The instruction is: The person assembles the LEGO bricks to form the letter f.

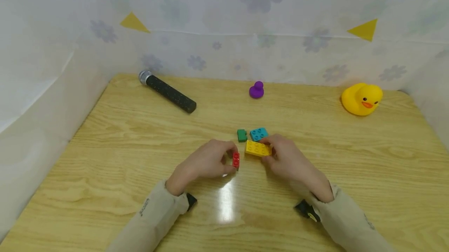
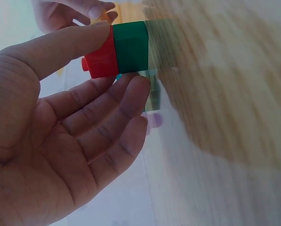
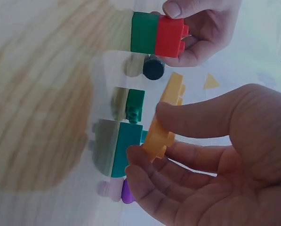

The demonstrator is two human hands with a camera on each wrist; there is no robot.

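Note:
My left hand point(image 1: 207, 160) pinches a red toy brick point(image 1: 236, 160) between thumb and fingers. In the left wrist view the red brick sits on a green brick point(image 2: 132, 47), which stands at the tabletop. My right hand point(image 1: 287, 158) grips a yellow brick point(image 1: 257, 148) by its right end. Tilted, the yellow brick point(image 3: 172, 87) is held above the table in the right wrist view. Just behind it lie a teal brick point(image 1: 258, 133) with studs up and, to its left, a small green brick point(image 1: 241, 135). My right fingertips are close to the teal brick; whether they touch it I cannot tell.
A black microphone point(image 1: 168, 92) lies at the back left of the wooden table point(image 1: 105, 158). A small purple figure point(image 1: 257, 90) stands at the back middle, a yellow rubber duck point(image 1: 363, 100) at the back right. Behind hangs a flowered sheet point(image 1: 217, 14).

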